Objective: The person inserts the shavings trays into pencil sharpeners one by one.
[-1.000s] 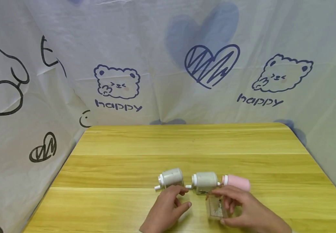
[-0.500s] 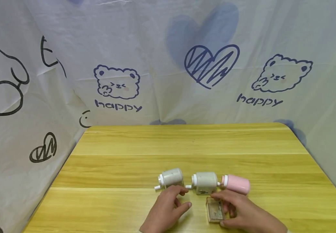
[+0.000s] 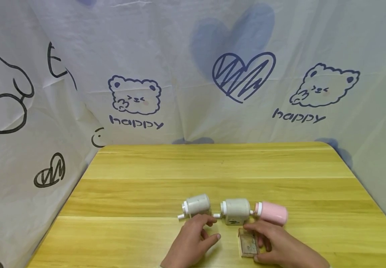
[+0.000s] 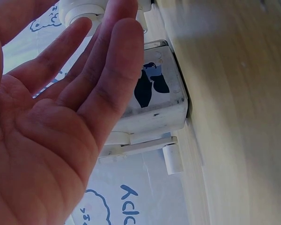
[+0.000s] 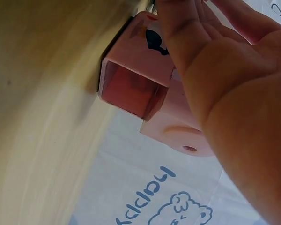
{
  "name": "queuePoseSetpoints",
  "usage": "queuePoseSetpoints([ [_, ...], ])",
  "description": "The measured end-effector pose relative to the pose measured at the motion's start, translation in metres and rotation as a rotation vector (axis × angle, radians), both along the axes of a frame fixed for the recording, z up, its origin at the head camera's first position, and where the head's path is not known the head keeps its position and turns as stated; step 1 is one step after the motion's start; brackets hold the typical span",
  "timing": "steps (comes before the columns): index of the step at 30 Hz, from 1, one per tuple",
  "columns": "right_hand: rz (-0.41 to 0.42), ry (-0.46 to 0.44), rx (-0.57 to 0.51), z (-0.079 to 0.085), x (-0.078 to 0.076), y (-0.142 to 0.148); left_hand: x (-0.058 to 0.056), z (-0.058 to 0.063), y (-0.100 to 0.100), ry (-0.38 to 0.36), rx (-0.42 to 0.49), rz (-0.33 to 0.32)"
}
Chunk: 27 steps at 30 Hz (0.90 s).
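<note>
My right hand (image 3: 280, 242) holds a small clear box (image 3: 248, 243), which looks like a pencil sharpener's shavings drawer, between thumb and fingers just above or on the table. Behind it lie a grey crank pencil sharpener (image 3: 236, 210) with a dark print and a pink sharpener (image 3: 272, 212). In the right wrist view the pink sharpener (image 5: 140, 70) shows a square opening in its end. My left hand (image 3: 191, 240), fingers loosely bent and holding nothing, rests in front of another grey sharpener (image 3: 198, 204). The left wrist view shows a grey sharpener (image 4: 154, 98) beyond the fingers.
The wood-grain table (image 3: 139, 193) reaches back to a pale cloth (image 3: 183, 104) printed with bears and hearts. A second cloth side (image 3: 22, 156) rises along the left. White crank handles (image 3: 181, 216) stick out at the left of the sharpeners.
The clear box, blurred in motion one second ago, is now steadier and flatter in my right hand. My left hand and the sharpeners have stayed in place.
</note>
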State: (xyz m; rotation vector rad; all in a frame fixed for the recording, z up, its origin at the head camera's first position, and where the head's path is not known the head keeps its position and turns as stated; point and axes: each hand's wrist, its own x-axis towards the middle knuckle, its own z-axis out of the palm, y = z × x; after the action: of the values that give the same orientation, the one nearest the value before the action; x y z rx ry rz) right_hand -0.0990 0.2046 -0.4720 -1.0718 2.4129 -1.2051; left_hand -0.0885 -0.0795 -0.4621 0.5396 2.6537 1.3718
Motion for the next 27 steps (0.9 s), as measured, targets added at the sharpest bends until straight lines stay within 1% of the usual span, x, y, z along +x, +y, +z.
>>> queuePoseSetpoints([
  [2,0.003,-0.024,-0.001,0.0,-0.0002,-0.0001,0.0004,-0.0002,0.0,-0.005,0.005,0.002],
  [5,0.01,-0.051,-0.006,-0.0009,-0.0003,-0.0005,0.0016,-0.001,0.0003,0.011,0.018,0.006],
  [9,0.016,-0.128,-0.004,-0.0016,-0.0005,0.0004,0.0034,-0.0029,0.0007,0.019,0.036,0.009],
  [12,0.017,-0.177,-0.004,-0.0016,-0.0013,0.0015,0.0037,-0.0041,0.0007,0.011,0.032,0.012],
  [16,0.021,-0.164,-0.013,-0.0018,-0.0025,0.0018,0.0025,-0.0044,0.0007,0.013,0.02,0.017],
  [23,0.038,-0.081,-0.018,-0.0036,-0.0035,0.0026,0.0019,-0.0028,0.0004,-0.002,0.042,0.006],
  [27,0.042,-0.09,-0.026,-0.003,-0.0042,0.003,0.0012,-0.0008,0.0001,-0.023,0.039,0.005],
])
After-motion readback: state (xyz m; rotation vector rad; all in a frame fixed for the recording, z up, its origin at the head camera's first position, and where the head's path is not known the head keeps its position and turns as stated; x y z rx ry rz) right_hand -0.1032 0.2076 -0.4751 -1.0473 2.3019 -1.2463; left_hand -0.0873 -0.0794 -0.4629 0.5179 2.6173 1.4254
